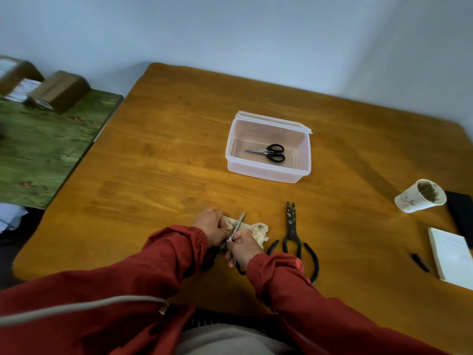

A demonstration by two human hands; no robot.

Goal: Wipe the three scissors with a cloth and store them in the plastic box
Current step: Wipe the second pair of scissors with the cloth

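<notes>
Your right hand (243, 248) grips the scissors (239, 221), your left hand (210, 225) pinching the cloth (259, 230) onto their blade just ahead.

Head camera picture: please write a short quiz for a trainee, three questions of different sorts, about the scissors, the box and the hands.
1. True or false: the plastic box holds two pairs of scissors.
2. Where do the large dark shears lie? A) inside the box. B) on the table, to the right of both hands. C) in the left hand.
3. Fill in: the right hand grips the open scissors while the left hand holds the ___ at the blades.

Key: 1 false, only the small black-handled scissors lie inside; 2 B; 3 cloth.
</notes>
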